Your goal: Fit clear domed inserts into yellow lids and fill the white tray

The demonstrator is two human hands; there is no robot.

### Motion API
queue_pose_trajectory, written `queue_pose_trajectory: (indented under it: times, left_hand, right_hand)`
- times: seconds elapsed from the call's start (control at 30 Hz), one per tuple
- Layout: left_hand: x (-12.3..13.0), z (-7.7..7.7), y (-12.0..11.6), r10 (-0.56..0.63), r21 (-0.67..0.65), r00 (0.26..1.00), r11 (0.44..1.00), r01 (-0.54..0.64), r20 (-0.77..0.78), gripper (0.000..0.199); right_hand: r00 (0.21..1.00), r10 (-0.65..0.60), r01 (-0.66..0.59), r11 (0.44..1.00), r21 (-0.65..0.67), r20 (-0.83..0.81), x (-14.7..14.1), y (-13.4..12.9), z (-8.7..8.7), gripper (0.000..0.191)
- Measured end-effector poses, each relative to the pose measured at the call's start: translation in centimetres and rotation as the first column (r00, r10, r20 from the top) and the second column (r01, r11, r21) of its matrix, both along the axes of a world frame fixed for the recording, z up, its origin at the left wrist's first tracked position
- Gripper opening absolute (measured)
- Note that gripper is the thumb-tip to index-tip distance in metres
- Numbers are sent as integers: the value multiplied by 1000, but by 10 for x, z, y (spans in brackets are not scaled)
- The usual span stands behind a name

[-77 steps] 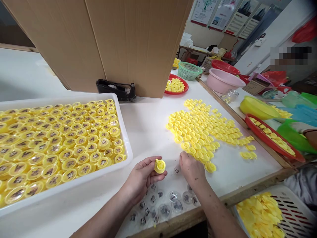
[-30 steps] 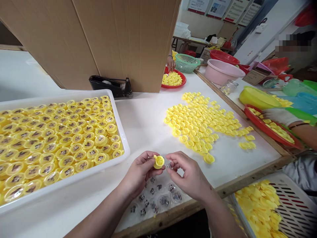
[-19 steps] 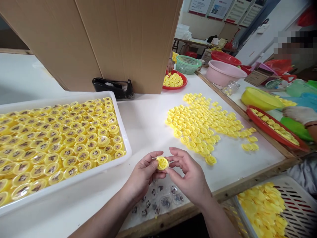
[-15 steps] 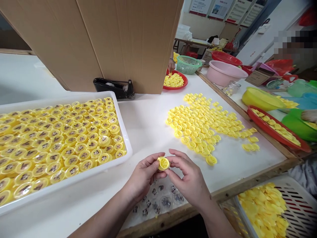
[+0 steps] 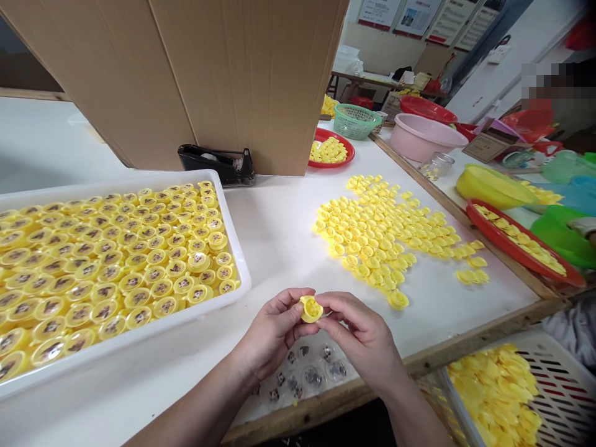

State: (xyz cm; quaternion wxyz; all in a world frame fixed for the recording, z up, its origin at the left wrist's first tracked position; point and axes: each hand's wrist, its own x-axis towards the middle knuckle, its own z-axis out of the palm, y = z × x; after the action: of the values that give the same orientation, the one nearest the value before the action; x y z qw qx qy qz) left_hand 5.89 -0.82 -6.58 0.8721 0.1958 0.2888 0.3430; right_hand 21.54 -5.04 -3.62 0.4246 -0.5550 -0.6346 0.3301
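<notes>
A small yellow plastic cap (image 5: 311, 308) is pinched between my left hand (image 5: 272, 332) and my right hand (image 5: 361, 335), its ribbed face turned up. Whether a second part sits inside it is hidden by my fingers. Just below my hands lie several transparent round capsules (image 5: 311, 375) with small dark printed figures. A loose pile of yellow caps (image 5: 377, 239) spreads on the white table (image 5: 279, 248) to the right. A white tray (image 5: 242, 276) to the left is packed with yellow-rimmed capsules showing printed figures.
A cardboard sheet (image 5: 186, 74) stands upright behind the tray, with a black tape dispenser (image 5: 216, 164) at its foot. A red plate of caps (image 5: 330, 148) and a green basket (image 5: 354, 121) sit farther back. A white crate of yellow caps (image 5: 563, 391) is low at right; a co-worker's hand (image 5: 587, 227) rests at the right edge.
My right hand has risen from the table and joined my left on the yellow cap, which has turned face up. The co-worker's gloved hand has drawn back toward the right edge.
</notes>
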Motion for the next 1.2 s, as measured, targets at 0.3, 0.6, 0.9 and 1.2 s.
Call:
queue_pose_trajectory:
  times: [0.3, 0.6, 0.9, 1.2]
  left_hand:
    - [2, 3, -3, -29, 26, 1000, 999, 29, 11, 27]
    - [6, 0, -7, -26, 160, 999, 987, 33, -42, 27]
    - [9, 2, -9, 55, 174, 994, 984, -39, -89, 32]
    - [7, 6, -12, 4, 165, 997, 986, 9, -81, 40]
  right_hand:
    - [994, -10, 13, 1000, -26, 109, 6, 1, 4, 26]
    - [968, -17, 30, 998, -49, 250, 4, -1, 14, 30]
    - [963, -15, 16, 1000, -1, 268, 1, -3, 12, 23]
    - [875, -104, 17, 983, 183, 472, -7, -10, 3, 28]
